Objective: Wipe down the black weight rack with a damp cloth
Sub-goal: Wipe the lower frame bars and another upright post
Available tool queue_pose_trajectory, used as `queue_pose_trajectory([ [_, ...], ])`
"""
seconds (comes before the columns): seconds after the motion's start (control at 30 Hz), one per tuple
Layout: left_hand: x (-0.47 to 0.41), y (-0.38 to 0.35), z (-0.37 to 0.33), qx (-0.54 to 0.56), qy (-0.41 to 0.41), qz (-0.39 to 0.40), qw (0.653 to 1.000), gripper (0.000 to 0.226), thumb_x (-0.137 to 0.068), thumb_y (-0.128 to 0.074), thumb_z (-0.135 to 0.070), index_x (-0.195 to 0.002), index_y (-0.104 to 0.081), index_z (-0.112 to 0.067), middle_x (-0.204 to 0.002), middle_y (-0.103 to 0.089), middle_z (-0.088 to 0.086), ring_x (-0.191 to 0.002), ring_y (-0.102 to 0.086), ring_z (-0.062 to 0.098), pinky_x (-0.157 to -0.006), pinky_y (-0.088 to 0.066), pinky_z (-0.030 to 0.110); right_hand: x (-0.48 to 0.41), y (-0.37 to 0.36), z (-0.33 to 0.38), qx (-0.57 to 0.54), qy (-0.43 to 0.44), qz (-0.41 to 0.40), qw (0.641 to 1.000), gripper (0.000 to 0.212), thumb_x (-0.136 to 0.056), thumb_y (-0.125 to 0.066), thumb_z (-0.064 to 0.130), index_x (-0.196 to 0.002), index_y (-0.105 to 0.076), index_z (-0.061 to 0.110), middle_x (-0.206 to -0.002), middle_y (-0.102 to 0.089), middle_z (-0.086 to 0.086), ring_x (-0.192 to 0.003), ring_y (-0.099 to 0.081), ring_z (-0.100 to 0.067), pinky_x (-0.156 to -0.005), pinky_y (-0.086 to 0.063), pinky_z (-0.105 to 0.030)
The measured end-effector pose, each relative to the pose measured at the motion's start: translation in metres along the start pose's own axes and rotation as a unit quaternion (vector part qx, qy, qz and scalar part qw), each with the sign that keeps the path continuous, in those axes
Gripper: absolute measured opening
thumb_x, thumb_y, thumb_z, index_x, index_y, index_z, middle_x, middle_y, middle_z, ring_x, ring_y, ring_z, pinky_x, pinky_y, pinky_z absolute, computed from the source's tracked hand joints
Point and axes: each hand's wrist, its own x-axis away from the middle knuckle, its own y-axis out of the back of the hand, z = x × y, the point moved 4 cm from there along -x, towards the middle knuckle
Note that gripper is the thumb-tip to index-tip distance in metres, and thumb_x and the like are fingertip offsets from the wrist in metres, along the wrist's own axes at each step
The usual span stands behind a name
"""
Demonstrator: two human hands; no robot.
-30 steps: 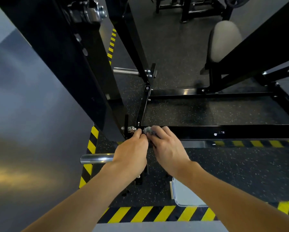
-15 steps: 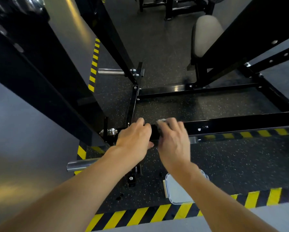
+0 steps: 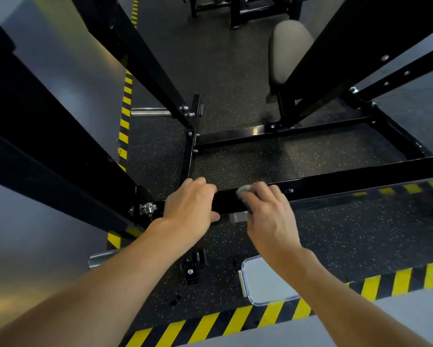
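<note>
Uprights [image 3: 60, 136] flank the crossbar [image 3: 348, 179], padded seat [image 3: 289, 46] beyond, possibly a tray [image 3: 265, 284] nearer.

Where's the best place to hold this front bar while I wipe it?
Grip the front bar near its left end, from above: it lies low and level, narrow enough for fingers to wrap over, as the left hand does, leaving the right hand and cloth room rightward.

A: Floor?
B: Black speckled rubber mat [image 3: 348, 234], yellow/black hazard stripe [image 3: 235, 321] along btm edge + up the left.
A: What's on it?
B: Base frame of black weight rack [image 3: 335, 181], ctr. Clear plastic tray [image 3: 265, 281] lower ctr, near a small bolted bracket [image 3: 191, 274].
</note>
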Motion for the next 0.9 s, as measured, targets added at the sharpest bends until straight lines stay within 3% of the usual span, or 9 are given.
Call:
queue_pose_trajectory([
  [0.07,-0.001,0.0,-0.001,0.018,0.012,0.003,1.0,0.049,-0.085,-0.076,-0.034,-0.129,-0.059,-0.025,-0.114,-0.053,-0.004,-0.113,-0.048,0.017,-0.073,-0.039,0.033,-0.001,0.001,0.008,0.0,-0.079,-0.012,0.997,0.031,-0.07,-0.074,-0.002,-0.098,-0.071,0.01,-0.094,-0.059,-0.004,-0.078,-0.051,-0.024,-0.067,-0.048,-0.035],
  [0.2,-0.001,-0.002,-0.003,-0.019,0.019,-0.001,1.0,0.046,-0.085,-0.076,-0.035,-0.127,-0.058,-0.023,-0.112,-0.052,-0.004,-0.111,-0.05,0.017,-0.075,-0.043,0.034,-0.018,-0.012,0.019,0.012,0.018,0.026,0.999,0.029,-0.068,-0.077,0.001,-0.094,-0.07,0.013,-0.091,-0.055,-0.003,-0.075,-0.048,-0.022,-0.064,-0.041,-0.031],
  [0.3,-0.002,-0.002,-0.012,-0.048,0.001,0.009,0.999,0.051,-0.087,-0.072,-0.042,-0.13,-0.056,-0.021,-0.122,-0.052,-0.002,-0.115,-0.048,0.021,-0.089,-0.045,0.037,-0.018,0.0,-0.001,0.002,-0.108,-0.006,0.994,0.025,-0.07,-0.075,-0.002,-0.091,-0.069,0.01,-0.091,-0.054,-0.005,-0.075,-0.048,-0.024,-0.064,-0.038,-0.032],
  [0.33,-0.004,-0.002,-0.019,-0.059,-0.012,0.006,0.998,0.052,-0.087,-0.071,-0.045,-0.13,-0.055,-0.021,-0.123,-0.053,-0.002,-0.116,-0.047,0.022,-0.093,-0.043,0.038,-0.013,0.0,0.002,0.0,-0.114,-0.005,0.993,0.026,-0.07,-0.073,-0.003,-0.092,-0.069,0.009,-0.092,-0.054,-0.005,-0.076,-0.047,-0.024,-0.065,-0.038,-0.032],
  [0.47,-0.006,-0.003,-0.034,-0.075,-0.032,-0.029,0.996,0.046,-0.09,-0.069,-0.041,-0.13,-0.053,-0.024,-0.122,-0.053,-0.005,-0.117,-0.047,0.02,-0.094,-0.037,0.036,0.004,-0.002,0.01,-0.001,0.061,0.044,0.997,0.038,-0.066,-0.072,-0.004,-0.101,-0.068,0.012,-0.094,-0.054,-0.002,-0.077,-0.047,-0.022,-0.065,-0.045,-0.033],
  [0.6,-0.008,-0.006,-0.034,-0.08,-0.033,-0.025,0.996,0.05,-0.088,-0.071,-0.042,-0.13,-0.052,-0.025,-0.122,-0.052,-0.006,-0.117,-0.047,0.019,-0.095,-0.034,0.036,0.001,0.012,-0.016,0.005,-0.084,-0.014,0.996,0.033,-0.07,-0.07,-0.005,-0.101,-0.07,0.009,-0.092,-0.055,-0.005,-0.077,-0.049,-0.025,-0.067,-0.046,-0.036],
  [0.77,-0.014,-0.009,-0.048,-0.042,-0.054,-0.024,0.997,0.053,-0.088,-0.07,-0.042,-0.134,-0.052,-0.025,-0.126,-0.052,-0.006,-0.119,-0.046,0.018,-0.098,-0.038,0.035,0.006,0.008,-0.014,0.023,0.07,0.051,0.996,0.039,-0.07,-0.068,-0.003,-0.105,-0.069,0.013,-0.096,-0.056,-0.002,-0.079,-0.048,-0.023,-0.067,-0.046,-0.034],
  [0.9,-0.018,-0.009,-0.048,-0.029,-0.033,-0.009,0.999,0.051,-0.084,-0.074,-0.044,-0.128,-0.057,-0.024,-0.118,-0.054,-0.006,-0.115,-0.047,0.018,-0.096,-0.037,0.034,-0.003,0.023,-0.041,0.037,-0.109,-0.004,0.993,0.033,-0.071,-0.07,-0.002,-0.102,-0.071,0.01,-0.095,-0.056,-0.006,-0.079,-0.05,-0.027,-0.067,-0.043,-0.035],
])
